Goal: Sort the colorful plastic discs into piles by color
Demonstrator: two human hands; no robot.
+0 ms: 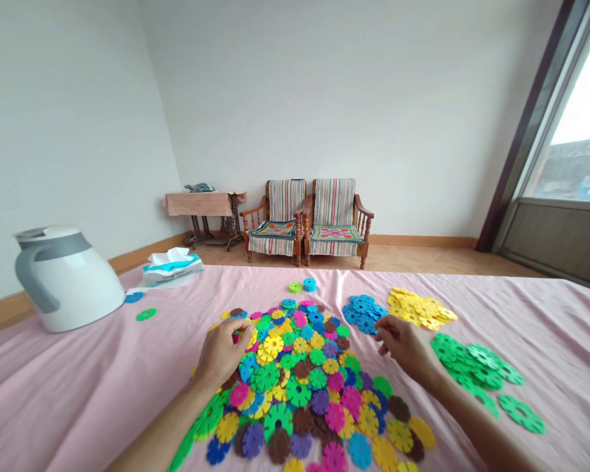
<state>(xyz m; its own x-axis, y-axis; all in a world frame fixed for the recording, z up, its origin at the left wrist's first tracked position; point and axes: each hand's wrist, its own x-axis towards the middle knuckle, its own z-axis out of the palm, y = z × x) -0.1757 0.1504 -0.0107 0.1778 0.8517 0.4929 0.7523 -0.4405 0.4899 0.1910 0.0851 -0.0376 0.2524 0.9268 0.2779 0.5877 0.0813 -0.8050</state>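
Observation:
A wide heap of mixed-colour notched plastic discs (302, 393) lies in front of me. My left hand (229, 344) is over the heap's left side, its thumb and fingers curled together. Some pink shows at those fingertips; whether it is a held disc or part of the heap behind, I cannot tell. My right hand (404, 344) hovers right of the heap, fingers bent but apart, with nothing visible in them. Its fingertips are at the near edge of a pile of blue discs (361, 311). Yellow discs (419, 308) lie beyond this hand, and green discs (472, 364) lie to its right.
A pink cloth (103, 387) covers the table. On the left stand a white-and-grey jug (86, 282) and a tissue pack (172, 267), with stray blue and green discs nearby. A light green disc (295, 287) and a small blue stack (309, 285) sit behind the heap.

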